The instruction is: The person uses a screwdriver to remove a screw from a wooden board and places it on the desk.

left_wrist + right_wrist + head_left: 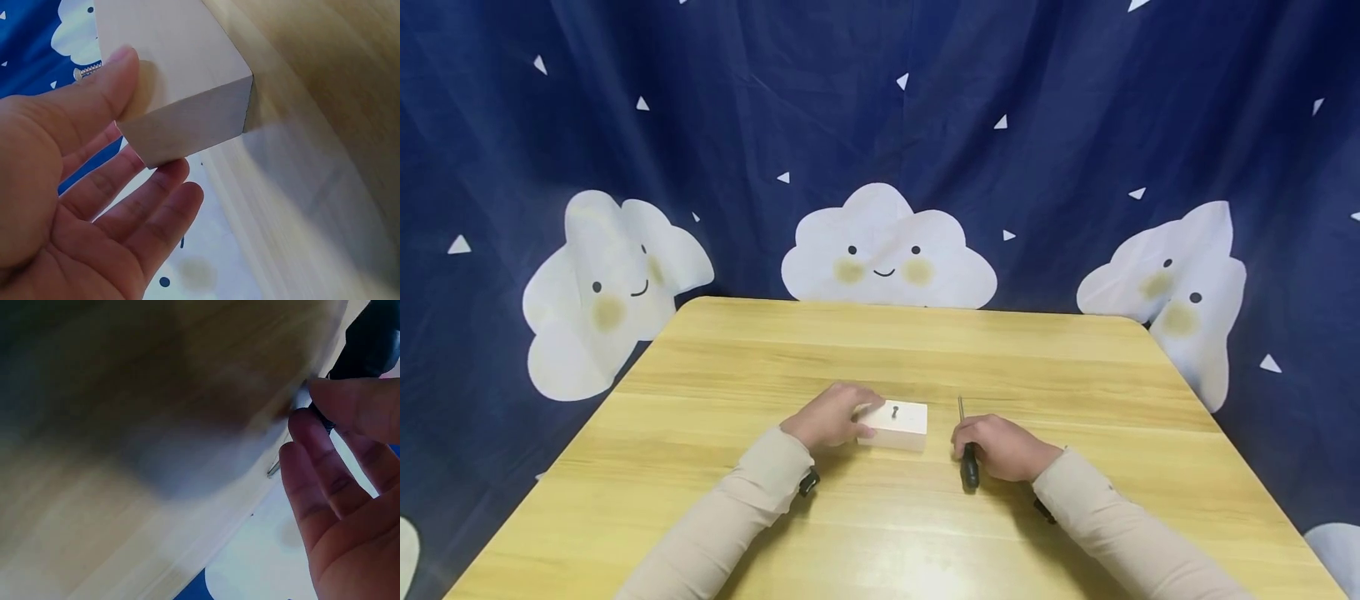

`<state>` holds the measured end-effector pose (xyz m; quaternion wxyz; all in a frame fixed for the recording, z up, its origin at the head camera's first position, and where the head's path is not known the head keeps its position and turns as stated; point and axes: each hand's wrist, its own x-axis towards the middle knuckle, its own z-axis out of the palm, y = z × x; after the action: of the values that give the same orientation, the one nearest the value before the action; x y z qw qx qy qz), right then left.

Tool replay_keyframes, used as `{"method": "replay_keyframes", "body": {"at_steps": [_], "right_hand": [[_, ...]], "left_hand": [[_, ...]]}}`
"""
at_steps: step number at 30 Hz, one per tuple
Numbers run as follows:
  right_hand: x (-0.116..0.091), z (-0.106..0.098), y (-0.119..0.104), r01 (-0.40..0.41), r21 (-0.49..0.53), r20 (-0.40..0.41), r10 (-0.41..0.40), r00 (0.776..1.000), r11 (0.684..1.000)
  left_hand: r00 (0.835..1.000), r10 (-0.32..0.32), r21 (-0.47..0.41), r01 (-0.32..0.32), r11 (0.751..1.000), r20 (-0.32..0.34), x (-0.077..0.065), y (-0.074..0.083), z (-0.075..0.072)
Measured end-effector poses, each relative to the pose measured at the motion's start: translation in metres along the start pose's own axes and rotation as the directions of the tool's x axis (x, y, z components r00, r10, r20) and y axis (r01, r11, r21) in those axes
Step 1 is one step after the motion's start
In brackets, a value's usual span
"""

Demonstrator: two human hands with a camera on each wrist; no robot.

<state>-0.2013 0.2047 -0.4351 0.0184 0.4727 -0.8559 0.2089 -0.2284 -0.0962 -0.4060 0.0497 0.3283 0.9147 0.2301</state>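
Note:
A pale wooden block lies on the table, with a screw standing up from its top face. My left hand holds the block's left end between thumb and fingers. In the left wrist view the thumb presses one face of the block, and the screw pokes out beyond it. To the right of the block, my right hand pinches a screwdriver with a black handle. Its metal shaft points toward the far side of the table. The right wrist view shows thumb and fingertips on the black handle.
The wooden table spreads out around both hands. Behind it and at its sides hangs a dark blue curtain with white clouds and small triangles.

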Motion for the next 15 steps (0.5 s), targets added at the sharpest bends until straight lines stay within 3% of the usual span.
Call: {"method": "replay_keyframes", "body": {"at_steps": [7,15], "right_hand": [[0.000,-0.003,0.003,0.020,-0.011,-0.078,-0.021,0.997,1.000],[0.003,-0.013,0.001,-0.010,0.033,-0.103,0.014,0.995,0.999]], "left_hand": [[1.000,-0.012,-0.012,0.012,1.000,0.004,0.000,0.000,0.000],[0.999,-0.041,-0.048,0.041,0.998,0.004,-0.002,0.000,-0.001]]}}
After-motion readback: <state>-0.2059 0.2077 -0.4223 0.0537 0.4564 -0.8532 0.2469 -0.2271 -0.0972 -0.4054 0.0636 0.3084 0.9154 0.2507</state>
